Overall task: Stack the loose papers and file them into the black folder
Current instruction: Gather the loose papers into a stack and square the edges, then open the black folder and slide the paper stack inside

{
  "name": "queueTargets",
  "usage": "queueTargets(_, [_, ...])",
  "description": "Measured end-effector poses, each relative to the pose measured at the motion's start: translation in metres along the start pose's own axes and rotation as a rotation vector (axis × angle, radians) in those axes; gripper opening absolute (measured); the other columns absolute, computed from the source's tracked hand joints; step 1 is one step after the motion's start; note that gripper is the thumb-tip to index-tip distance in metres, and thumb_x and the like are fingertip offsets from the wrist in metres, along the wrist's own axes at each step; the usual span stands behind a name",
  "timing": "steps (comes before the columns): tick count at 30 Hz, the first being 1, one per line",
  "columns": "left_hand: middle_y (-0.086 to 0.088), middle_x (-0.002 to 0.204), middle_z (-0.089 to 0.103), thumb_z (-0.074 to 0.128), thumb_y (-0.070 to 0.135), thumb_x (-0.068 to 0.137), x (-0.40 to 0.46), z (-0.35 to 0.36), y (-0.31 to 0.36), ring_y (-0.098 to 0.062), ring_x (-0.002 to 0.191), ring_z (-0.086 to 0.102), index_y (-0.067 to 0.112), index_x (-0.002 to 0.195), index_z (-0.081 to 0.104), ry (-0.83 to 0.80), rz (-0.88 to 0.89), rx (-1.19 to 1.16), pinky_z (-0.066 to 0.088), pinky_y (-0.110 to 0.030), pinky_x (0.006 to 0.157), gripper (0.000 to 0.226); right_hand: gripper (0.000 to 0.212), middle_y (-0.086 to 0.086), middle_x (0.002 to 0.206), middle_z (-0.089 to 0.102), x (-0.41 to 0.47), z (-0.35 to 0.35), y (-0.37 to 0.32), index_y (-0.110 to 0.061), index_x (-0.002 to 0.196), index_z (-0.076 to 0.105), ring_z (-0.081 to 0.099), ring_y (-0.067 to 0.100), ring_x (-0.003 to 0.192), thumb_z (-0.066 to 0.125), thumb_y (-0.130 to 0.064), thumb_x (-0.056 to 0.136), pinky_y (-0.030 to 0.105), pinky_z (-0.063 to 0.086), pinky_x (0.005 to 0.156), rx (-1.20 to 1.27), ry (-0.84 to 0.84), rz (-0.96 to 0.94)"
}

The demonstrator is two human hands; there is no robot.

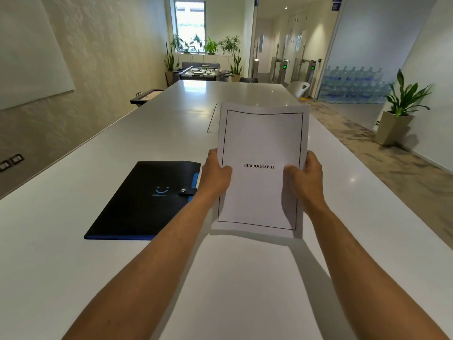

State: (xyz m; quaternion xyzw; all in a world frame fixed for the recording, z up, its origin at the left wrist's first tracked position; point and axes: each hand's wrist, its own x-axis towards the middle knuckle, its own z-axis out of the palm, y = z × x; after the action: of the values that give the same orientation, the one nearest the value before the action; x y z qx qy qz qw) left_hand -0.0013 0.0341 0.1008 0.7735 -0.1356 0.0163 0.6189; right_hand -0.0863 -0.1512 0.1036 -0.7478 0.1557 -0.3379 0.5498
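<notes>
A stack of white papers (261,138) stands upright on its lower edge on the long white table (73,241); the top sheet has a black border and reads BIBLIOGRAPHY. My left hand (217,173) grips the stack's left edge and my right hand (306,174) grips its right edge, thumbs on the front. The black folder (144,202) lies flat and closed to the left of the papers, with a blue smile logo, a snap strap and blue edging. It is just left of my left forearm.
A recessed cable hatch (212,119) sits in the table behind the papers. The table's right edge runs close past my right arm, with carpeted floor beyond. A potted plant (402,104) and stacked water bottles (355,87) stand far right.
</notes>
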Motion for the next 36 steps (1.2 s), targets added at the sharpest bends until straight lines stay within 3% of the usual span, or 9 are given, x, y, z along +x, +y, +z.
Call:
queueTargets(3, [-0.011, 0.132, 0.057, 0.051, 0.005, 0.096, 0.010, -0.004, -0.004, -0.027, 0.118, 0.058, 0.012, 0.142, 0.037, -0.061, -0.032, 0.112, 0.050, -0.039, 0.099, 0.049, 0.034, 0.007, 0.111, 0.064, 0.010, 0.003, 0.011, -0.012, 0.116, 0.054, 0.063, 0.024, 0.096, 0.056, -0.001, 0.084, 0.034, 0.054, 0.080, -0.058, -0.049, 0.107])
queueTargets(8, [-0.010, 0.098, 0.065, 0.053, 0.001, 0.093, 0.012, -0.014, -0.037, -0.018, 0.086, 0.064, 0.013, 0.140, 0.042, -0.084, -0.065, 0.236, 0.050, -0.020, 0.070, 0.050, 0.055, 0.016, 0.139, 0.050, 0.018, 0.009, 0.041, -0.004, 0.139, 0.039, 0.050, 0.036, 0.125, 0.051, -0.004, 0.086, 0.048, 0.042, 0.105, -0.244, -0.108, 0.255])
queueTargets(12, [-0.008, 0.120, 0.062, 0.058, 0.004, 0.090, 0.015, -0.029, -0.076, -0.021, 0.110, 0.060, 0.013, 0.124, 0.060, 0.013, 0.050, 0.586, 0.047, -0.036, 0.096, 0.035, 0.046, 0.017, 0.126, 0.057, 0.020, 0.010, 0.055, -0.004, 0.130, 0.047, 0.055, 0.030, 0.105, 0.045, -0.001, 0.084, 0.038, 0.047, 0.086, -0.336, -0.143, 0.319])
queueTargets(15, [-0.007, 0.129, 0.058, 0.057, 0.008, 0.089, 0.016, -0.043, -0.098, -0.023, 0.120, 0.054, 0.013, 0.125, 0.059, 0.057, 0.046, 0.768, 0.025, -0.055, 0.114, 0.036, 0.051, 0.019, 0.129, 0.055, 0.022, 0.012, 0.066, -0.003, 0.136, 0.043, 0.055, 0.033, 0.109, 0.044, -0.004, 0.085, 0.038, 0.046, 0.087, -0.416, -0.165, 0.346])
queueTargets(18, [-0.008, 0.136, 0.053, 0.055, 0.012, 0.092, 0.018, -0.058, -0.112, -0.022, 0.126, 0.050, 0.012, 0.129, 0.055, 0.061, 0.034, 0.846, 0.012, -0.056, 0.117, 0.037, 0.049, 0.018, 0.120, 0.057, 0.022, 0.015, 0.074, -0.002, 0.134, 0.042, 0.053, 0.031, 0.098, 0.046, -0.007, 0.085, 0.037, 0.045, 0.080, -0.533, -0.206, 0.332])
queueTargets(21, [-0.010, 0.135, 0.054, 0.052, 0.012, 0.093, 0.022, -0.074, -0.122, -0.024, 0.131, 0.046, 0.009, 0.130, 0.054, 0.112, -0.006, 0.850, 0.011, -0.055, 0.118, 0.037, 0.045, 0.012, 0.102, 0.053, 0.018, 0.018, 0.085, -0.001, 0.128, 0.044, 0.050, 0.029, 0.087, 0.050, -0.008, 0.084, 0.033, 0.040, 0.072, -0.648, -0.223, 0.314])
queueTargets(24, [-0.010, 0.147, 0.045, 0.046, 0.021, 0.097, 0.022, -0.085, -0.135, -0.025, 0.143, 0.031, 0.010, 0.137, 0.048, 0.027, -0.034, 0.937, 0.012, -0.053, 0.118, 0.042, 0.041, 0.013, 0.102, 0.056, 0.015, 0.021, 0.094, -0.001, 0.119, 0.048, 0.055, 0.031, 0.091, 0.057, -0.008, 0.079, 0.034, 0.042, 0.070, -0.751, -0.210, 0.310])
queueTargets(30, [-0.010, 0.154, 0.036, 0.037, 0.027, 0.102, 0.019, -0.089, -0.151, -0.025, 0.147, 0.022, 0.013, 0.144, 0.043, -0.024, -0.035, 0.899, 0.010, -0.051, 0.119, 0.045, 0.046, 0.018, 0.125, 0.051, 0.015, 0.039, 0.084, -0.009, 0.127, 0.047, 0.045, 0.038, 0.117, 0.058, -0.020, 0.083, 0.046, 0.039, 0.092, -1.104, -0.094, 0.090])
queueTargets(36, [-0.008, 0.155, 0.035, 0.040, 0.027, 0.101, 0.018, -0.090, -0.150, -0.023, 0.148, 0.020, 0.013, 0.143, 0.044, -0.006, -0.062, 0.813, 0.006, -0.048, 0.121, 0.045, 0.031, 0.009, 0.120, 0.066, -0.003, 0.135, 0.057, -0.016, 0.121, 0.066, 0.059, 0.025, 0.108, 0.060, -0.026, 0.092, 0.041, 0.048, 0.096, -0.776, -0.311, -0.206])
